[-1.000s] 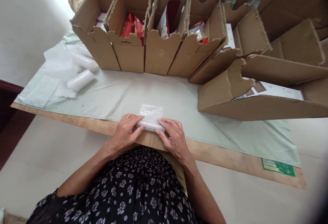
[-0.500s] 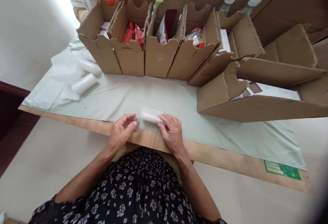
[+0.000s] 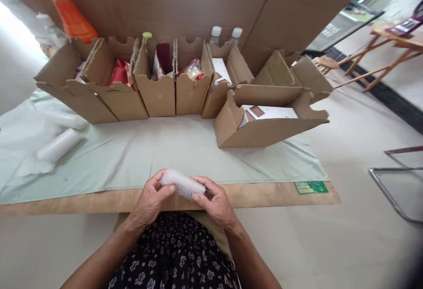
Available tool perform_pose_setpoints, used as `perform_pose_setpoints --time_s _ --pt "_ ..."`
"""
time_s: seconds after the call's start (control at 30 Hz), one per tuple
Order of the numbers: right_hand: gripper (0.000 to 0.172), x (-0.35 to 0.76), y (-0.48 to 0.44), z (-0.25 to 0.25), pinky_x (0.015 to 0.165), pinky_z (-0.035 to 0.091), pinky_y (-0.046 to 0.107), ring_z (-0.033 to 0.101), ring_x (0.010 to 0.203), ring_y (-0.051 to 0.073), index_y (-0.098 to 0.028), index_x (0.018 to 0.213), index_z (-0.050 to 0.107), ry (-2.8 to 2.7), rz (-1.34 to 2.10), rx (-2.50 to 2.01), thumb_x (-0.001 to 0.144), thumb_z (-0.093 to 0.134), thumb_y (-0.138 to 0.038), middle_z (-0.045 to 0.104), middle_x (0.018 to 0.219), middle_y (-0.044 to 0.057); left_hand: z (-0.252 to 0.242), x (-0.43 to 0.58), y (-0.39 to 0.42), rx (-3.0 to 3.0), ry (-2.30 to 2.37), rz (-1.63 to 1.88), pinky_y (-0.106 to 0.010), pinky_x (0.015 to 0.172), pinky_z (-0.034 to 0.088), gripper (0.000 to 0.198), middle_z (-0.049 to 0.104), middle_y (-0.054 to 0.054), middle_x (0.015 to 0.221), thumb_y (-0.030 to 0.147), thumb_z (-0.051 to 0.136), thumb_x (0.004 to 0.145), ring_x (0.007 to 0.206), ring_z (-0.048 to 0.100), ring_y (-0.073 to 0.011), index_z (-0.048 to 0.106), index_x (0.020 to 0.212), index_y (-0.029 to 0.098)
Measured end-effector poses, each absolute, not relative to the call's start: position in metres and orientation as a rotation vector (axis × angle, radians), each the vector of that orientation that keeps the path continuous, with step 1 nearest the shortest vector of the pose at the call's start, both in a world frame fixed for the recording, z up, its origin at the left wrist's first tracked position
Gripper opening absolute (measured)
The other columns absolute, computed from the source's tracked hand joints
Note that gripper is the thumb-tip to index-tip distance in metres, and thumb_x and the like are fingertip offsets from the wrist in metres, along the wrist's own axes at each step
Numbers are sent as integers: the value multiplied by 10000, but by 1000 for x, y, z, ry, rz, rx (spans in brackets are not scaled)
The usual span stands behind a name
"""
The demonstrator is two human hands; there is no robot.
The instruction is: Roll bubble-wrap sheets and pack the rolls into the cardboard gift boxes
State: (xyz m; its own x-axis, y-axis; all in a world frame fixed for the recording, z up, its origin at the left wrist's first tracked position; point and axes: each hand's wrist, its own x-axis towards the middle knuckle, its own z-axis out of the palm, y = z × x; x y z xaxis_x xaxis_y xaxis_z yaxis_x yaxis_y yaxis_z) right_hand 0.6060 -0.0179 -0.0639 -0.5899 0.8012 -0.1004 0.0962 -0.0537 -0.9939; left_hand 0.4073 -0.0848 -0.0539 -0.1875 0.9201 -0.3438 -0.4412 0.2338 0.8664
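A roll of bubble wrap (image 3: 183,185) is held up over the front edge of the table, slightly tilted, its left end higher. My left hand (image 3: 150,198) grips its left end, thumb in front and fingers behind. At the other end my right hand (image 3: 213,201) pinches it the same way. Whether something is wrapped inside cannot be made out. More bubble wrap rolls (image 3: 61,144) and loose sheets lie on the left part of the pale green cloth (image 3: 139,152).
Several cardboard bins (image 3: 158,99) stand in a row at the back, with red packets (image 3: 120,73) and other packs inside. Nearer on the right, an angled cardboard bin (image 3: 271,130) holds white boxes. Behind the row are an orange bottle (image 3: 71,16) and clear bottles (image 3: 215,34).
The bubble wrap roll has been lifted off the cloth. My left hand, apart from it before, now holds its left end. The view has swung to the right.
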Motion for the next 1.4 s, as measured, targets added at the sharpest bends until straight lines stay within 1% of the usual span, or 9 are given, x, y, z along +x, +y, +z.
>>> perform_pose_setpoints --time_s 0.1,0.2,0.33,0.47,0.63,0.7,1.03,1.23,1.4 --pt "369 631 -9 -47 780 583 305 715 877 201 -208 1111 747 -1654 1567 -1039 905 692 -509 771 1004 61 -49 418 -70 773 1167 1275 -264 831 516 387 723 -47 1010 410 811 831 905 649 -174 695 1136 201" --pt "307 669 12 -14 705 582 289 718 816 192 -228 1079 767 -1616 1350 -1067 885 733 -462 778 971 48 -27 426 -45 1222 1164 1298 -371 1002 515 550 671 -110 1329 377 741 888 1166 640 -249 568 1395 253" --pt "264 717 57 44 669 556 317 666 737 186 -287 1034 787 -1488 868 -1081 831 799 -455 745 857 11 18 446 11 2050 1302 1350 -485 1163 413 577 519 -141 1547 246 672 913 1411 505 -294 500 1463 267" --pt "272 724 118 90 738 531 362 640 796 203 -289 1041 780 -1493 593 -1114 803 808 -418 743 928 24 42 475 75 2547 1411 1277 -587 1230 283 570 419 -187 1624 216 661 893 1564 285 -362 519 1444 196" --pt "341 697 179 110 696 472 334 613 746 182 -171 1094 738 -1982 645 -1306 827 684 -376 732 910 56 26 491 102 2586 1677 1147 -632 1206 288 167 611 -174 1416 216 634 933 1453 453 -395 741 1059 192" --pt "285 682 188 116 720 458 335 619 776 195 -172 1076 743 -2276 486 -1425 856 626 -312 736 924 65 17 492 99 2537 1723 1214 -617 1175 343 179 614 -172 1392 216 583 972 1392 513 -372 759 986 191" --pt "168 611 196 134 679 398 308 680 768 226 -150 806 738 -3072 45 -1638 845 575 -166 703 748 84 1 496 101 2400 1639 1404 -532 1063 443 197 565 -157 1414 183 554 974 1294 548 -314 750 979 199" --pt "202 609 211 125 666 410 300 684 789 224 -183 904 778 -3156 164 -1427 859 606 -280 762 865 74 1 495 102 2327 1601 1369 -559 1072 414 221 546 -149 1450 203 522 993 1288 539 -312 742 977 209" --pt "150 614 208 130 605 362 277 632 655 173 -178 811 767 -3140 256 -1432 834 623 -214 705 699 34 0 497 101 2293 1610 1354 -569 1094 404 201 527 -150 1477 179 539 975 1314 528 -318 737 993 205"
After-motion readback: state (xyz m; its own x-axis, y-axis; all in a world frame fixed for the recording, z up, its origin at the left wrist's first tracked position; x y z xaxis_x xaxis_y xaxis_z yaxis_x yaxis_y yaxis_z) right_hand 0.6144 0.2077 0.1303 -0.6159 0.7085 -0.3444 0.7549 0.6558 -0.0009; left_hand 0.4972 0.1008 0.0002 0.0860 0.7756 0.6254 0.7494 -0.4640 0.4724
